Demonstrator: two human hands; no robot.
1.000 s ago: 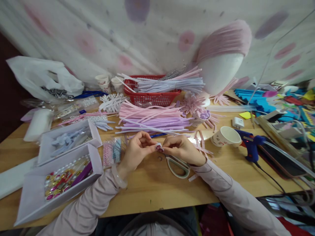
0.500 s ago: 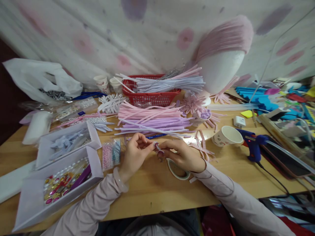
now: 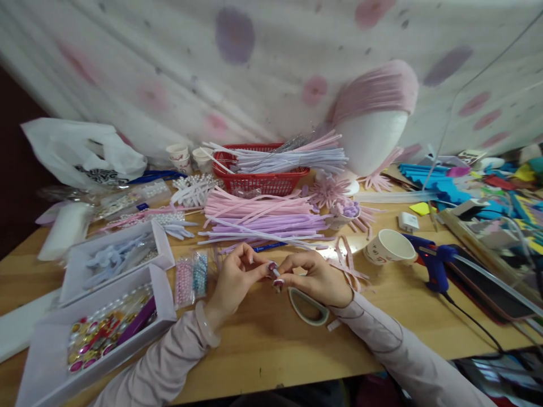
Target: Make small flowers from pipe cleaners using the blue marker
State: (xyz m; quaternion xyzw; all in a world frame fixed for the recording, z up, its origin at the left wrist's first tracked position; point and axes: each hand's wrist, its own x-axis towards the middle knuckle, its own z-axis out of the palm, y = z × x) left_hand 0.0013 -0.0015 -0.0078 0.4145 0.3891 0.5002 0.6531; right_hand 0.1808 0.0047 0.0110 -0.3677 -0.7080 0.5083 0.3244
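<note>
A small piece (image 3: 275,273) of pale material with dark red spots is held between the two hands, just above the surface (image 3: 254,353). By the left hand (image 3: 232,278), one end appears to be pinched at the thumb tip, with the other fingers curled. By the right hand (image 3: 314,277), the other end is pinched between thumb and forefinger; this grip is nearly closed. One second ago the piece was seen as a single cluster; now two dark red spots are shown with a pale part between. It is probably being turned or spread, so both grips seem to be needed. A pale handle loop (image 3: 314,324) lies beside the right hand; whether it is touched cannot be told.
</note>
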